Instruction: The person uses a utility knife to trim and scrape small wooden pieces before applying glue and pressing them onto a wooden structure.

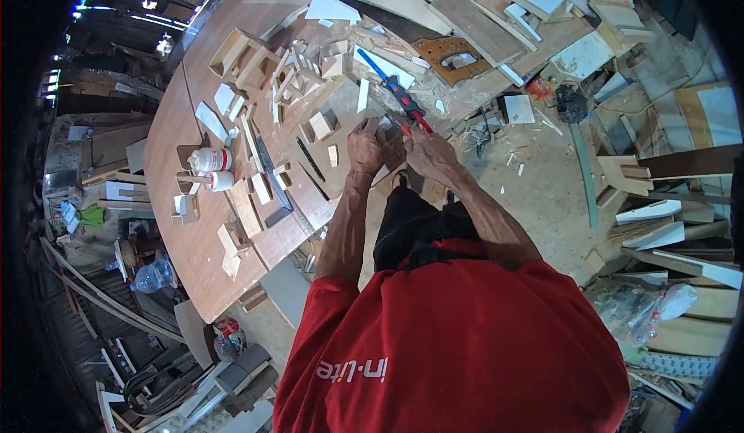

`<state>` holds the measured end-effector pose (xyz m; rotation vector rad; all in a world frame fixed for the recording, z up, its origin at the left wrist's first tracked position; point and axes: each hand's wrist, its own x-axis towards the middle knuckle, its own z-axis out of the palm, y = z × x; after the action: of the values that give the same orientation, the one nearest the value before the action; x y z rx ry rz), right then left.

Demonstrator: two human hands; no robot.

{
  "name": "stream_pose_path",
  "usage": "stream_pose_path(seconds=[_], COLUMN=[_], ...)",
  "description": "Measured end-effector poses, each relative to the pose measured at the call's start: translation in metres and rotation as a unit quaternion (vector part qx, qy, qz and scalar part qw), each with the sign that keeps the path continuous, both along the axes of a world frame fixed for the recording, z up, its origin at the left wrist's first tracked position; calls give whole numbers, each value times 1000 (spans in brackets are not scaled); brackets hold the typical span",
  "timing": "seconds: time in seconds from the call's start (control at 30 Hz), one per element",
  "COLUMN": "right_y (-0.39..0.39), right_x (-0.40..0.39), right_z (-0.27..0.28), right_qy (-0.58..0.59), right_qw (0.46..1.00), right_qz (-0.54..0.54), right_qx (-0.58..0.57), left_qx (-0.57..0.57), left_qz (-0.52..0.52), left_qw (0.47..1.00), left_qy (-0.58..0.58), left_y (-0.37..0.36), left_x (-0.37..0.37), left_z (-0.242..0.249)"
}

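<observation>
The tool (400,94) runs lengthwise toward 11 o'clock from the right hand (431,156), the nearer one, whose fingers curl around its near end, while the left hand (368,146), at 9 o'clock, hides its grip.

left of your left hand (367,148), a wooden block (322,126) and thin dark strips (314,180) obstruct a low sweep; ahead, the blue-and-red tool (401,97), handsaw (453,57) and offcuts (332,3) crowd you. you could pass over the bare left margin of the desk (186,115), outside the bottles (211,159).
</observation>
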<state>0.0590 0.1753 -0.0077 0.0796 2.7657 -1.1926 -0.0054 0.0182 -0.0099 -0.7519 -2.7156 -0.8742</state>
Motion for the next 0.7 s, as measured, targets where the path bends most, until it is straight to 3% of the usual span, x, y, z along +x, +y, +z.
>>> stream_pose_path(seconds=[0.17,0.53,0.7], right_y=[-2,-1,-5], right_x=[3,-5,-4], right_z=[12,35,28], right_qy=[61,-40,-18], right_qw=[998,999,1000], right_qz=[-5,10,4], right_qx=[25,-16,-14], left_qx=[-4,-38,-9], left_qz=[-8,-12,-18], left_qw=[1000,999,1000], left_qy=[6,-12,2], left_y=[0,2,-1], left_x=[-2,4,-1], left_z=[-1,12,-3])
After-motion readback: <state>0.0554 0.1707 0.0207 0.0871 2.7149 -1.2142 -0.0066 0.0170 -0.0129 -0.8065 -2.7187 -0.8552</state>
